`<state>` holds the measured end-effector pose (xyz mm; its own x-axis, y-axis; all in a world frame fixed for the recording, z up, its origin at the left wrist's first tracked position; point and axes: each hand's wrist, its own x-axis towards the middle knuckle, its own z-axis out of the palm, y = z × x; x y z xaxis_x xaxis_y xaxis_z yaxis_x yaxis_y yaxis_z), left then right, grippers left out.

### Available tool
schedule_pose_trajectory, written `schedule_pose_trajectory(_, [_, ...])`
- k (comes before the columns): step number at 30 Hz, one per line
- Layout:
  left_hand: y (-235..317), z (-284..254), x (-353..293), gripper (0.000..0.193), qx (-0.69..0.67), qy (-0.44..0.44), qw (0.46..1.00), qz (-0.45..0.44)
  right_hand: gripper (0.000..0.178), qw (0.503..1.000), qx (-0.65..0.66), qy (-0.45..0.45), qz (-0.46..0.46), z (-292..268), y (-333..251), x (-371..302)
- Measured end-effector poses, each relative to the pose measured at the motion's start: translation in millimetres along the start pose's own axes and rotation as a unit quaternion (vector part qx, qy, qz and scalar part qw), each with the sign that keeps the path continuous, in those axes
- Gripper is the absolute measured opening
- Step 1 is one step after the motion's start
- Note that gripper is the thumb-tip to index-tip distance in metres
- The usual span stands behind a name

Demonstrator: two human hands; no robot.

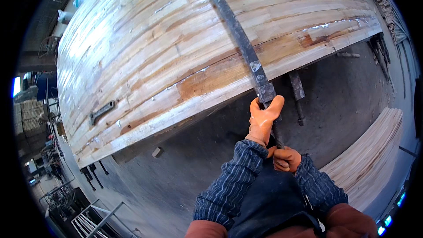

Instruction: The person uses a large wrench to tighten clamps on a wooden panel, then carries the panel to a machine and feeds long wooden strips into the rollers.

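A long dark metal bar clamp [240, 39] lies across a large panel [176, 57] of glued wooden strips, its end reaching past the panel's near edge. My left hand [264, 119], in an orange glove, is closed round the clamp's end just below its metal block [266, 91], thumb up along the side. Below it, my right hand [287, 158], also gloved, has its fingers wrapped round the lower end of the clamp's threaded screw [278, 135]. The palm side of that grip is hidden.
On the panel's left part lies a wrench [102, 112]. Another clamp [297, 88] sticks out from under the edge, right of my hands. Long wooden strips [365, 154] are stacked at the right. A small wood block [157, 152] sits on the floor. Several clamp ends [91, 175] hang at the left corner.
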<state>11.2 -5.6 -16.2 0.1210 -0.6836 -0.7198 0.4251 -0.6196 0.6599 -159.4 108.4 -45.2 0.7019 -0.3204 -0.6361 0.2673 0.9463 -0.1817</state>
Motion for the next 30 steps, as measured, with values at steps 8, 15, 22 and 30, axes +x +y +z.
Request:
schedule_pose_trajectory(8, [-8,-29,12,0.059,-0.043,-0.044,0.997,-0.051,0.034,0.879,-0.245,0.374,-0.166,55,37,30])
schedule_pose_trajectory(15, [-10,-30,12,0.075,0.025,-0.007,0.998,-0.056,0.042,0.945,-0.177,0.256,-0.098,39,20,24])
schedule_pose_trajectory(22, [-12,-41,18,0.063,0.038,-0.061,0.997,-0.002,0.052,0.989,0.092,0.021,-0.110,-27,62,27])
schedule_pose_trajectory(30, [9,-42,8,0.057,0.054,-0.107,0.993,-0.020,0.053,0.845,-0.190,0.396,-0.306,61,61,46])
